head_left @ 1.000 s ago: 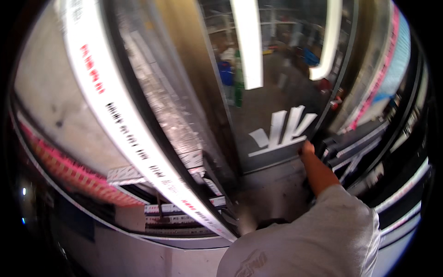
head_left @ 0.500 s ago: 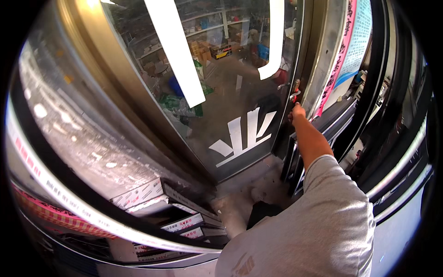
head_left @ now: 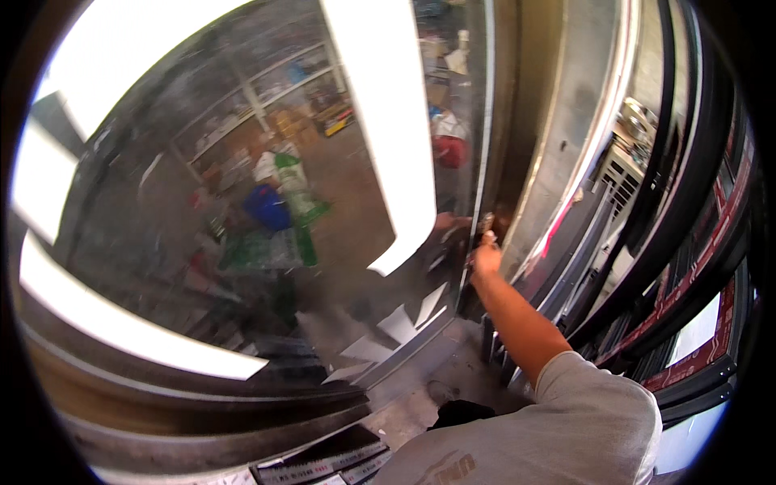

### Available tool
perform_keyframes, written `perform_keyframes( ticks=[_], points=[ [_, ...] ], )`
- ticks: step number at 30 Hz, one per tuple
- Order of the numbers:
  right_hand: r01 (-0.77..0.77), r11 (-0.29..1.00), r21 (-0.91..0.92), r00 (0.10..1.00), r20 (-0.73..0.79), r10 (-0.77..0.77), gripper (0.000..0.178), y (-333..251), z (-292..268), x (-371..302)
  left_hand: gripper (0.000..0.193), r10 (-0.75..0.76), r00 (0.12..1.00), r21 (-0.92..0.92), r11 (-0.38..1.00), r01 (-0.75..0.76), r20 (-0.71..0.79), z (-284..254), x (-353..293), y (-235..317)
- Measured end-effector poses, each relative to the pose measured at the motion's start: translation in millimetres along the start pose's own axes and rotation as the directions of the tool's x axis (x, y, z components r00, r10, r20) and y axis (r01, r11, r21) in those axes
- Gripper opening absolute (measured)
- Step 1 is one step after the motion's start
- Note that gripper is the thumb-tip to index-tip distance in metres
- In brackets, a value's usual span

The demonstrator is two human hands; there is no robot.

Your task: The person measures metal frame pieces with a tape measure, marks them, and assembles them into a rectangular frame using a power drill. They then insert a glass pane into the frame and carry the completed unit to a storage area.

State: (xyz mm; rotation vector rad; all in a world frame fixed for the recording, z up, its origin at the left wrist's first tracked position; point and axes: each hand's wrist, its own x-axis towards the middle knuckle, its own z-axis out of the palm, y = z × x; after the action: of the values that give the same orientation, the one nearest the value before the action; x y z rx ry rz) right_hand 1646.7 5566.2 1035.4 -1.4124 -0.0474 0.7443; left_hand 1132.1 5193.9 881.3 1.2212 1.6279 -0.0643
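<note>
My right arm reaches forward to the metal edge of a glass door point(head_left: 356, 194). My right hand point(head_left: 486, 257) is closed at the small door handle point(head_left: 486, 223), just beneath it or touching it. What the fingers hold there is too small and partly hidden. The glass carries broad white stick-on strips point(head_left: 380, 105) and mirrors part of my hand. Nowhere in view is my left hand.
Behind the glass show shelves, a blue item point(head_left: 267, 207) and green-and-white bags point(head_left: 297, 190). Dark framed panels point(head_left: 687, 323) lean at the right. Long boxes point(head_left: 323, 465) lie low at the left, near my feet. A metal door post point(head_left: 558, 145) stands beside the handle.
My view has come closer to the door and turned, so the glass fills more of it. My right hand stays by the handle; the red bit seen there before no longer shows.
</note>
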Motion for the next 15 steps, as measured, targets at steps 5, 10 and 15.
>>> perform_keyframes(
  ticks=[5,10,15],
  points=[
    [0.324,0.901,-0.29,0.929,-0.085,-0.361,0.059,38,-1,35,0.048,0.07,0.995,0.088,0.993,-0.076,0.071,-12,26,31],
    [0.512,0.779,-0.361,0.825,-0.046,-0.563,0.051,25,0,9,0.046,0.616,0.767,0.495,0.617,-0.612,0.181,-39,54,59],
    [0.515,0.719,-0.467,0.808,-0.015,-0.589,0.049,21,-6,6,0.045,0.326,0.942,0.119,0.935,-0.334,0.08,-55,80,122]
  ],
)
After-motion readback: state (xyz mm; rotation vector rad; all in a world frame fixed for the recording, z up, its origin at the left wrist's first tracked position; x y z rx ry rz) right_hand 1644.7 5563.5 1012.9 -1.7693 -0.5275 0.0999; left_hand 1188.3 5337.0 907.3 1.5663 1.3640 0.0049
